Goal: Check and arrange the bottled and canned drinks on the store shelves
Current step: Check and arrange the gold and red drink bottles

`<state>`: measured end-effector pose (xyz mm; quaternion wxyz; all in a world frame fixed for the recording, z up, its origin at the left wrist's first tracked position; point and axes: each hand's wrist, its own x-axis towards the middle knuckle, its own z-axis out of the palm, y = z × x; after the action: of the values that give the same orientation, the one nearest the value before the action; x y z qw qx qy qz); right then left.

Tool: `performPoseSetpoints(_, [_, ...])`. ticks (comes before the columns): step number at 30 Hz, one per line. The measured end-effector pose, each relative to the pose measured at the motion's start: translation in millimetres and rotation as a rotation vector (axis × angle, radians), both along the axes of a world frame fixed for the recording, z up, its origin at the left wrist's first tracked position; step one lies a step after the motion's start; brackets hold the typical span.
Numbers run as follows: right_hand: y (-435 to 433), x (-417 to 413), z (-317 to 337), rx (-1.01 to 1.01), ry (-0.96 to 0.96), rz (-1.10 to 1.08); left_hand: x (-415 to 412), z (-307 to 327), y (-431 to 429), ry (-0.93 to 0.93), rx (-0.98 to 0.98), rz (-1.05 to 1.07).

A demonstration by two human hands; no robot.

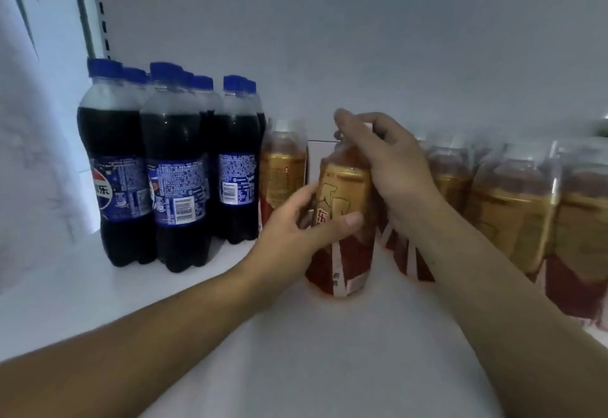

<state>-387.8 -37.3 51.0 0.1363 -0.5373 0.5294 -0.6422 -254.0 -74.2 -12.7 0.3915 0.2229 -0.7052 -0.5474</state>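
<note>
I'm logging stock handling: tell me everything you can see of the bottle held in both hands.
The gold-and-red labelled drink bottle looks plastic, holds reddish-brown liquid and stands roughly upright over the white shelf. The left hand grips its middle, thumb across the label. The right hand curls over its top, hiding the cap.

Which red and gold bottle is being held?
The front bottle, forward of the others: left hand grips its label, right hand wraps its top.
</note>
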Motion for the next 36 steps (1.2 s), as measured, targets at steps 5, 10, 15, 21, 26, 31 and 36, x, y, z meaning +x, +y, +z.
performPoseSetpoints(5, [1, -3, -4, 0.047, -0.178, 0.273, 5, 0, -5, 0.144, 0.174, -0.090])
performPoseSetpoints(10, [4, 0, 0, -0.152, -0.316, 0.199, 1, -1, 6, 0.085, 0.127, -0.082])
performPoseSetpoints(15, [5, -7, 2, -0.130, -0.476, 0.397, 0, -6, 8, 0.119, 0.162, -0.075])
performPoseSetpoints(21, [5, -9, 0, 0.031, -0.656, 0.628, 5, 0, 13, 0.153, 0.416, -0.353])
performPoseSetpoints(26, [-3, -14, -1, -0.052, -0.682, 0.431, -1, -1, 14, 0.018, 0.116, -0.106])
performPoseSetpoints(31, [2, -8, 2, -0.144, -0.714, 0.617, 5, 2, 8, 0.186, 0.291, -0.226])
performPoseSetpoints(36, [6, -7, 3, -0.142, -0.723, 0.685, 9, 3, 11, 0.189, 0.350, -0.405])
